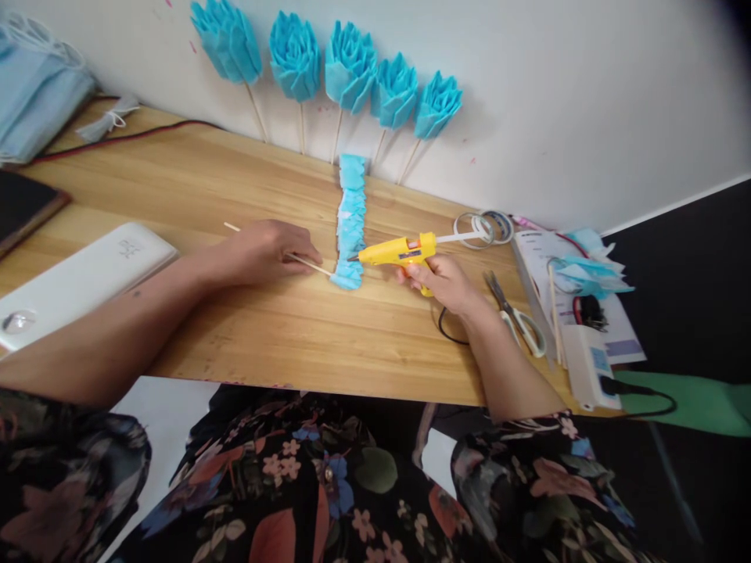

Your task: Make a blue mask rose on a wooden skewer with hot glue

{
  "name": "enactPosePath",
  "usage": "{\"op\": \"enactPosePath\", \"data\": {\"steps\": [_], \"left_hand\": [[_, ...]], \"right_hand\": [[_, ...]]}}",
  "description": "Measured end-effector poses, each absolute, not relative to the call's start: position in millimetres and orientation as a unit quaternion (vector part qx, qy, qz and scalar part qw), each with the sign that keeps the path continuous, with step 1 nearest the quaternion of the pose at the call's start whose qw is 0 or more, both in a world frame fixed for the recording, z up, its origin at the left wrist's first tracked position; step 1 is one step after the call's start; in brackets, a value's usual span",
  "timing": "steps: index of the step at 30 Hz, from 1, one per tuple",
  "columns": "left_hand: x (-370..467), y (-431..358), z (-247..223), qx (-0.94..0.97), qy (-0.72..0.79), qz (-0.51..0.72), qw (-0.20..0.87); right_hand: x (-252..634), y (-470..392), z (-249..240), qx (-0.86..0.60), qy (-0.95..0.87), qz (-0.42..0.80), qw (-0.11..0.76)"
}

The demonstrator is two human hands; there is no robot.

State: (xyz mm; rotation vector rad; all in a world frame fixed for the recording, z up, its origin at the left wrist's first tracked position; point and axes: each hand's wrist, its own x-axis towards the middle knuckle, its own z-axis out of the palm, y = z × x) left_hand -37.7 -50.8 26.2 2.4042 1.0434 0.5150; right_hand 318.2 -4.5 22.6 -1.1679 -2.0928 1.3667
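My right hand [443, 280] is wrapped round the handle of a yellow glue gun [393, 251], with a white glue stick [461, 237] poking out of its back. The nozzle points left and meets the near part of a pleated light-blue strip [350, 215] lying lengthwise on the table. My left hand [270, 252] is closed on a thin wooden stick [310, 264], whose right tip reaches the strip's near end. Whether that tip is stuck to the strip, I cannot tell. Several blue fabric flowers [295, 56] on sticks lean against the wall behind.
Scissors [515, 314], tape rolls [491, 228] and a white power strip [590, 367] lie to the right, near papers with blue scraps [592, 266]. A white power bank [88, 281], a dark flat object [26, 207] and stacked blue masks [38, 86] are at left. The table's front edge is close to my body.
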Motion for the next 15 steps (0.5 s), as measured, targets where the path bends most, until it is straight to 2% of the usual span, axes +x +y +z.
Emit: {"op": "enactPosePath", "data": {"steps": [15], "left_hand": [[-36.7, -52.1, 28.3, 0.862, 0.416, 0.174, 0.233]], "right_hand": [[323.4, -3.3, 31.8, -0.430, -0.757, 0.462, 0.166]]}}
